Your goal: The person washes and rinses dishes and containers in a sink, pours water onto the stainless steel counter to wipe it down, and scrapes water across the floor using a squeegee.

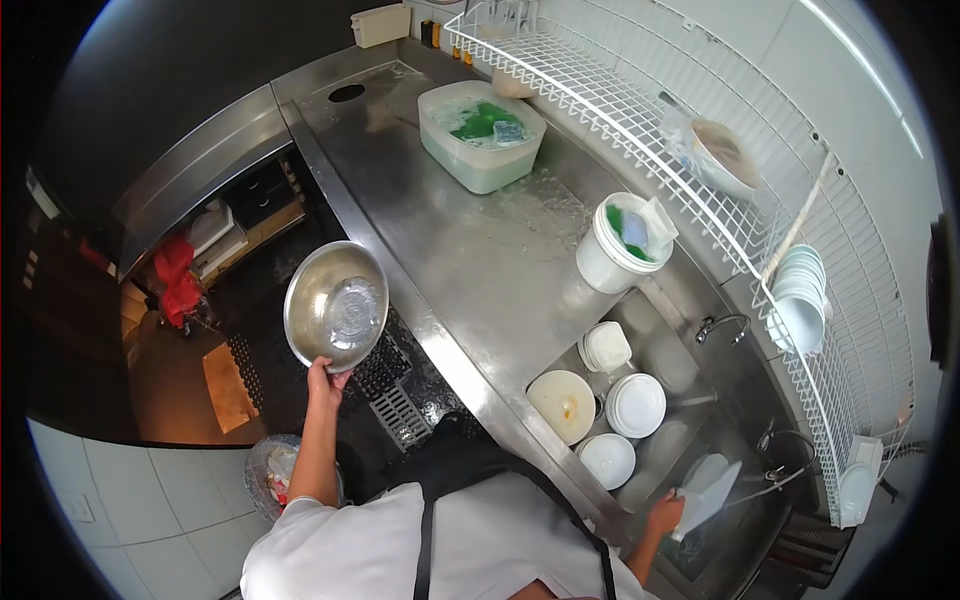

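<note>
My left hand [326, 376] grips the rim of a round metal bowl [325, 285], held out over the floor left of the counter. The bowl's inside faces me and looks wet. Over the right-hand sink basin, my right hand [664, 513] is closed on a white angular dish [708, 498], tilted near a faucet [768, 440]; its exact kind is unclear. Left of that hand, the other basin holds a stack of white plates [637, 405], a white bowl [607, 461], a large stained plate [560, 407] and a stack of small square dishes [606, 347].
On the steel counter [450, 270] stand a tub of soapy water [480, 165] and a white bucket [603, 262] with sponges. A wire rack [640, 140] along the wall carries stacked bowls [797, 300]. A lined bin [262, 480] and floor drain [402, 415] lie at left.
</note>
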`<state>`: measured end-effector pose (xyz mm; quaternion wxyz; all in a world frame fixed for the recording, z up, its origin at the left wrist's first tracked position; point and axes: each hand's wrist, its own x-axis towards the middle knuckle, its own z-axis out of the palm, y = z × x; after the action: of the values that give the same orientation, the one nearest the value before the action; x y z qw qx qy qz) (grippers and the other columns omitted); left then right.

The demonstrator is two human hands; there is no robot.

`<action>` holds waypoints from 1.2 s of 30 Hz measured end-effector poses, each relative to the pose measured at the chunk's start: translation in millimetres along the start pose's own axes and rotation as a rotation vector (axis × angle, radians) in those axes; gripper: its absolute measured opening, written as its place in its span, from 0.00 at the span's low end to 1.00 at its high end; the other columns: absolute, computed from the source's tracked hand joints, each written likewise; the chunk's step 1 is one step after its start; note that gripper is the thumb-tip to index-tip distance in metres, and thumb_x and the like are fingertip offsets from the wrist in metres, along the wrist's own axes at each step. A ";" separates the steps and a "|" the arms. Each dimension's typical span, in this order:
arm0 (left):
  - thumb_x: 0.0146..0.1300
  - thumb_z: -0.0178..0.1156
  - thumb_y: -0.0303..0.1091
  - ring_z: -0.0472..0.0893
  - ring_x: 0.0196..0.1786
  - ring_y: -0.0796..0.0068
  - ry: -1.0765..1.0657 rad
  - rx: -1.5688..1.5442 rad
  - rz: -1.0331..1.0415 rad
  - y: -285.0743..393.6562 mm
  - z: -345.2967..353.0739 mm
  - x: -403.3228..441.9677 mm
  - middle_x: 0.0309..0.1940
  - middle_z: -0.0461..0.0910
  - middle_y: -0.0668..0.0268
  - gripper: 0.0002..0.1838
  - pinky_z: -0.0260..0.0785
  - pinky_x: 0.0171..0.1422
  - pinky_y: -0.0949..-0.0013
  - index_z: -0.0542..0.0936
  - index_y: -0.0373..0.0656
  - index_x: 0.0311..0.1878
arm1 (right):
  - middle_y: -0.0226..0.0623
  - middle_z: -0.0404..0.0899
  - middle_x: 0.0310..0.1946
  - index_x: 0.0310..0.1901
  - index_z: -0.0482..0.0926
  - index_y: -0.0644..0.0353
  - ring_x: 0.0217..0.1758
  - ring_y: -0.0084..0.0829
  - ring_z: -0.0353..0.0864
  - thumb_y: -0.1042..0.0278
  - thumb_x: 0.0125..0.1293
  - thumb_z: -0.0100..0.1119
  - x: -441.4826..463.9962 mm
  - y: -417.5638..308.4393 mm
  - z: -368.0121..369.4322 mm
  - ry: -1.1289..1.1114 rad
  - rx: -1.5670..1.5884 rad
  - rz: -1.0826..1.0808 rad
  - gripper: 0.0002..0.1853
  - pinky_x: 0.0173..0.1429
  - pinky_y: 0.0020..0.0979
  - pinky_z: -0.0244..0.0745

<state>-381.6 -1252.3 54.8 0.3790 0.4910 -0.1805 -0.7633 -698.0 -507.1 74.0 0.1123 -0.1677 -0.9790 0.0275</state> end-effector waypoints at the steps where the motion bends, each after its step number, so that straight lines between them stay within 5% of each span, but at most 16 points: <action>1: 0.56 0.52 0.30 0.85 0.48 0.55 0.007 -0.018 -0.005 -4.1 -7.8 2.2 0.50 0.80 0.52 0.25 0.85 0.51 0.53 0.71 0.32 0.59 | 0.57 0.83 0.41 0.44 0.80 0.72 0.47 0.60 0.82 0.47 0.72 0.54 8.4 34.9 28.4 0.028 -0.049 0.034 0.27 0.52 0.52 0.75; 7: 0.56 0.49 0.29 0.84 0.51 0.51 0.027 -0.044 -0.025 -19.6 -28.7 -28.3 0.51 0.79 0.50 0.25 0.85 0.53 0.51 0.70 0.30 0.58 | 0.58 0.84 0.44 0.44 0.83 0.70 0.45 0.58 0.83 0.52 0.68 0.57 44.8 140.7 180.5 -0.830 0.053 -0.116 0.23 0.49 0.52 0.75; 8: 0.56 0.49 0.28 0.84 0.51 0.50 0.031 -0.022 -0.029 -22.5 -35.9 -33.5 0.52 0.79 0.49 0.25 0.85 0.53 0.51 0.70 0.30 0.58 | 0.56 0.84 0.44 0.44 0.83 0.70 0.44 0.56 0.83 0.51 0.68 0.56 39.5 140.0 205.3 -0.864 0.314 0.037 0.24 0.49 0.51 0.75; 10: 0.56 0.48 0.28 0.84 0.51 0.48 0.037 0.015 -0.038 -27.4 -56.3 -39.4 0.53 0.78 0.48 0.25 0.84 0.53 0.50 0.70 0.30 0.59 | 0.51 0.85 0.44 0.43 0.84 0.71 0.42 0.51 0.84 0.50 0.68 0.55 30.4 126.5 232.1 -0.893 0.833 0.355 0.25 0.50 0.48 0.76; 12: 0.55 0.47 0.27 0.82 0.54 0.47 0.086 0.040 -0.043 -31.0 -79.2 -46.2 0.56 0.76 0.48 0.28 0.82 0.57 0.46 0.68 0.31 0.62 | 0.47 0.85 0.40 0.46 0.83 0.71 0.40 0.48 0.83 0.45 0.69 0.53 28.4 116.8 234.8 -0.761 0.975 0.400 0.29 0.48 0.46 0.77; 16: 0.55 0.47 0.26 0.80 0.57 0.46 0.168 0.042 -0.028 -40.9 -114.9 -68.0 0.57 0.76 0.49 0.29 0.80 0.59 0.44 0.68 0.32 0.63 | 0.44 0.83 0.35 0.46 0.80 0.69 0.34 0.44 0.82 0.40 0.70 0.50 38.8 86.5 167.4 -0.478 1.244 0.966 0.31 0.43 0.44 0.77; 17: 0.55 0.47 0.26 0.80 0.57 0.46 0.190 0.024 -0.023 -44.6 -124.5 -73.1 0.56 0.76 0.49 0.28 0.81 0.57 0.44 0.69 0.33 0.62 | 0.42 0.82 0.33 0.42 0.75 0.63 0.30 0.40 0.81 0.40 0.70 0.48 46.9 107.9 168.8 -0.676 1.150 0.886 0.27 0.37 0.38 0.75; 20: 0.56 0.46 0.26 0.79 0.59 0.46 0.239 -0.042 -0.034 -56.8 -168.4 -66.4 0.58 0.76 0.49 0.27 0.81 0.58 0.44 0.70 0.33 0.61 | 0.37 0.75 0.27 0.35 0.69 0.58 0.23 0.38 0.78 0.37 0.66 0.49 35.9 124.0 149.5 -0.658 1.403 0.855 0.27 0.31 0.39 0.77; 27: 0.53 0.49 0.27 0.79 0.57 0.49 0.419 -0.186 -0.038 -78.0 -254.7 -55.9 0.56 0.76 0.53 0.26 0.81 0.59 0.44 0.71 0.39 0.59 | 0.32 0.69 0.18 0.32 0.72 0.60 0.20 0.30 0.73 0.53 0.67 0.49 33.1 114.9 58.8 -0.316 1.483 0.613 0.17 0.31 0.36 0.77; 36: 0.58 0.48 0.29 0.82 0.50 0.56 0.567 -0.212 -0.086 -110.4 -282.9 -69.1 0.50 0.80 0.57 0.20 0.81 0.57 0.47 0.74 0.41 0.54 | 0.33 0.68 0.16 0.24 0.70 0.57 0.17 0.31 0.70 0.55 0.64 0.52 54.0 -19.7 -21.6 -0.554 1.399 0.337 0.16 0.29 0.38 0.76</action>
<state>-159.2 -1101.3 -102.4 0.4308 0.6492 0.0342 -0.6259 -749.0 -507.2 108.2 -0.0627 -0.1914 -0.6874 0.6978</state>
